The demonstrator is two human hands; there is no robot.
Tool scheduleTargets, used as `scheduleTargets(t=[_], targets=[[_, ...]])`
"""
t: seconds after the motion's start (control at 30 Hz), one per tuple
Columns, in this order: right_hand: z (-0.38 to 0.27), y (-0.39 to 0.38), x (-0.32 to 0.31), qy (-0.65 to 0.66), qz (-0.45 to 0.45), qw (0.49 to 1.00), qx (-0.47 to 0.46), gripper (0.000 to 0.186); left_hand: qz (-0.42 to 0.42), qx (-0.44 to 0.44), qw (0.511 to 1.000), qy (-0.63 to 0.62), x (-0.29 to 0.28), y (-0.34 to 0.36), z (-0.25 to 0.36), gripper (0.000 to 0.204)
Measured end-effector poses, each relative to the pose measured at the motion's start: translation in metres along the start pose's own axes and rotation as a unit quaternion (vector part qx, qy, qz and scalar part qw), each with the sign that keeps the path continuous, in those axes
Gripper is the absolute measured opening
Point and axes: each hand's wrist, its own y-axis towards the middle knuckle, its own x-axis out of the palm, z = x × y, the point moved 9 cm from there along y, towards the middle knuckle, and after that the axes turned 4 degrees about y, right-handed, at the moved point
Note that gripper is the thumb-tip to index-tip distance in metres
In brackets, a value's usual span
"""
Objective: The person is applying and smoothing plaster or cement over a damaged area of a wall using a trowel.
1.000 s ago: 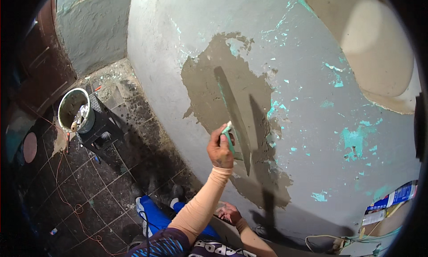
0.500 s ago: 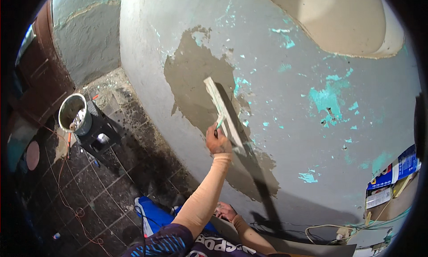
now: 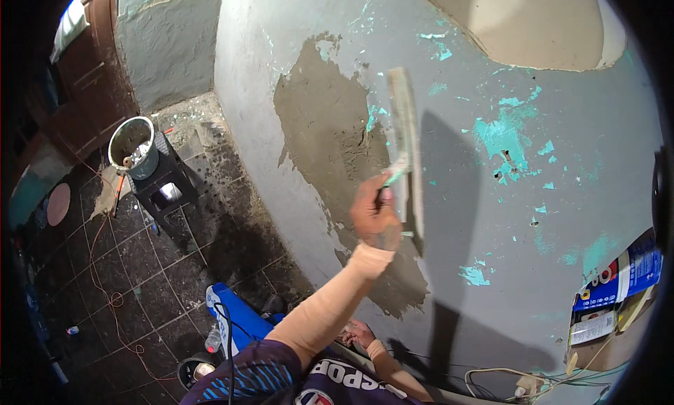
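Observation:
My left hand [image 3: 375, 212] is closed around the handle of a long, straight plastering trowel [image 3: 403, 117], blurred by motion. The trowel stands nearly upright in the picture along the right edge of a wet grey-brown plaster patch [image 3: 316, 117] on the grey wall [image 3: 449, 215]. Whether its blade touches the wall I cannot tell. Low down, close to my body, my right hand [image 3: 359, 332] has curled fingers beside a thin grey strip [image 3: 365, 361]. What it grips there is mostly hidden.
At left a plaster-smeared bucket [image 3: 133, 148] rests on a black stool [image 3: 165, 187] over dark floor tiles. An orange cord [image 3: 116, 299] crosses the floor. Loose cables [image 3: 491, 373] run along the lower right wall, below a blue-and-white package [image 3: 618, 278].
My left hand has carried the trowel rightward across the patch, and the blade has swung from leaning left to nearly upright. My right hand stays low. The view has shifted slightly.

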Motion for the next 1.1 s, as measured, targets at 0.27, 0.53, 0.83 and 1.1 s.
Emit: scheduleTargets(t=[0.27, 0.53, 0.83, 1.1], targets=[[0.002, -0.008, -0.014, -0.008, -0.020, 1.000, 0.004, 0.047, 0.100, -0.008, 0.958, 0.268, -0.089, 0.052, -0.052, 0.014], [0.023, -0.015, -0.038, 0.043, -0.008, 0.999, 0.021, 0.047, -0.008, 0.090, 0.946, 0.310, -0.015, 0.037, -0.044, 0.009], [0.036, -0.016, -0.049, 0.048, -0.018, 0.997, 0.050, 0.051, -0.059, 0.228, 0.939, 0.249, -0.010, 0.022, 0.015, 0.009], [0.048, -0.020, -0.054, 0.050, -0.009, 0.998, 0.035, 0.049, 0.024, 0.078, 0.953, 0.291, -0.034, 0.082, -0.055, 0.010]])
